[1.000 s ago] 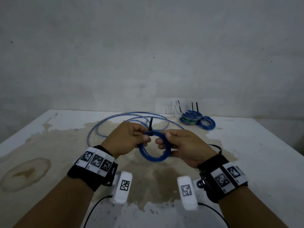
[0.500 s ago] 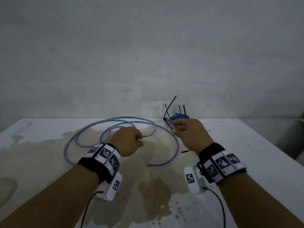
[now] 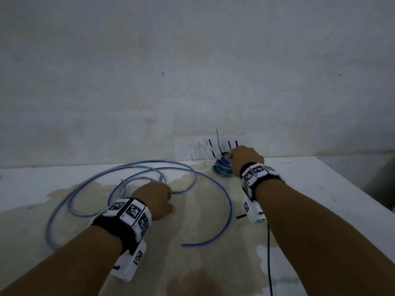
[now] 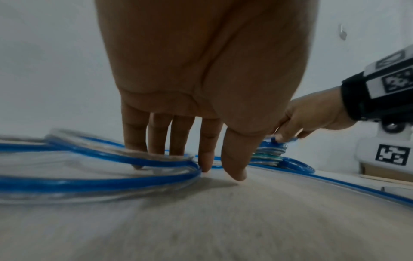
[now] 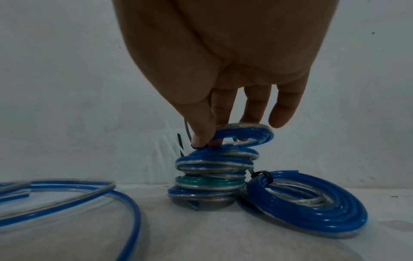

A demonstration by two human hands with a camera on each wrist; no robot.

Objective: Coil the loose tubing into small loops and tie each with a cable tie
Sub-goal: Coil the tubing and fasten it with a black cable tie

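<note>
Right hand [image 5: 223, 74] grip pinching top tied coil [image 5: 243, 135] on the stack of coils [image 5: 212, 176] (by the wall), left hand [image 4: 201, 70] fingers straight, touching loose tubing [image 3: 213, 184] on worktop [image 3: 320, 210]

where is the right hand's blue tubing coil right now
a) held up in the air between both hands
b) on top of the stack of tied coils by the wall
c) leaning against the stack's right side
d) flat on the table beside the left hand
b: in the right wrist view the right hand pinches the small blue tubing coil at the top of the stack of tied blue and green coils by the wall.
</note>
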